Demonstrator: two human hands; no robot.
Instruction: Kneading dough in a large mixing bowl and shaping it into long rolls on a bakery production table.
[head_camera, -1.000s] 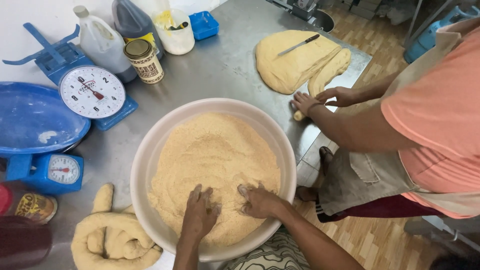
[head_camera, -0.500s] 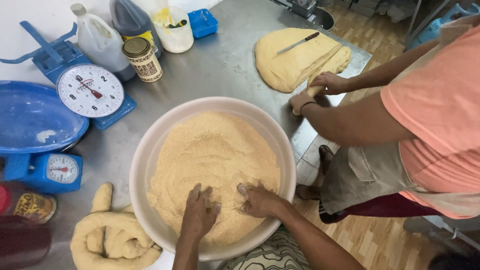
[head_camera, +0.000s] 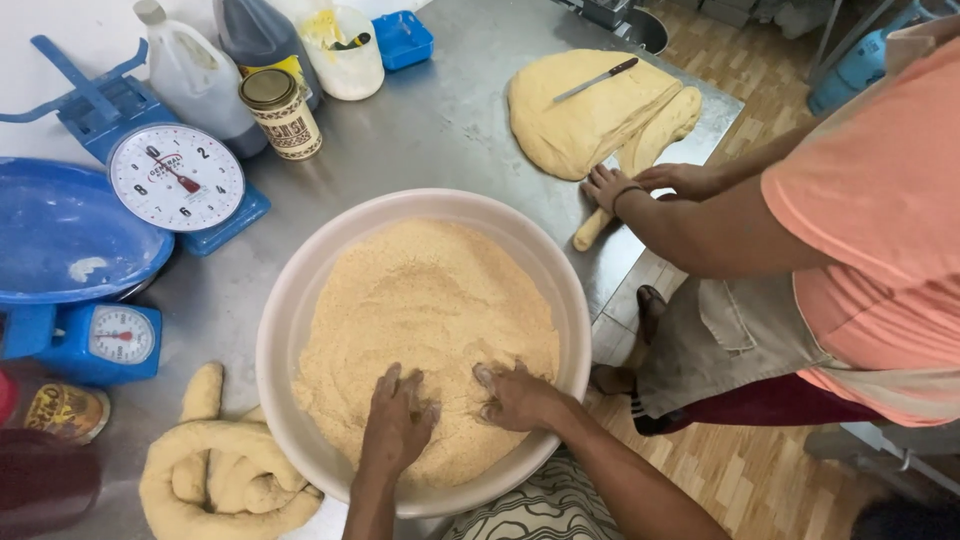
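Head view looks straight down on a wide cream bowl (head_camera: 285, 310) filled with coarse tan crumbs (head_camera: 430, 320), standing on a steel table (head_camera: 440, 120). Both of the wearer's hands are in the crumbs at the near side. Left hand (head_camera: 397, 425) lies palm down with fingers spread; the fingertips sink into the crumbs, so what they pinch, if anything, cannot be made out. Right hand (head_camera: 518, 397) also rests open and flat, fingers dusted, gripping nothing visible. Both forearms are cut off by the bottom edge.

Just left of the bowl, a coiled rope of dough (head_camera: 215, 475) is partly hidden by the rim. Across the table, another person's 2 hands (head_camera: 650, 183) press a thin dough roll (head_camera: 592, 230) at the table's edge, beside a large dough slab (head_camera: 585, 115) with a knife (head_camera: 597, 80) on it. 2 blue dial scales (head_camera: 175, 175) stand at left; the nearer one's tray runs out of frame.
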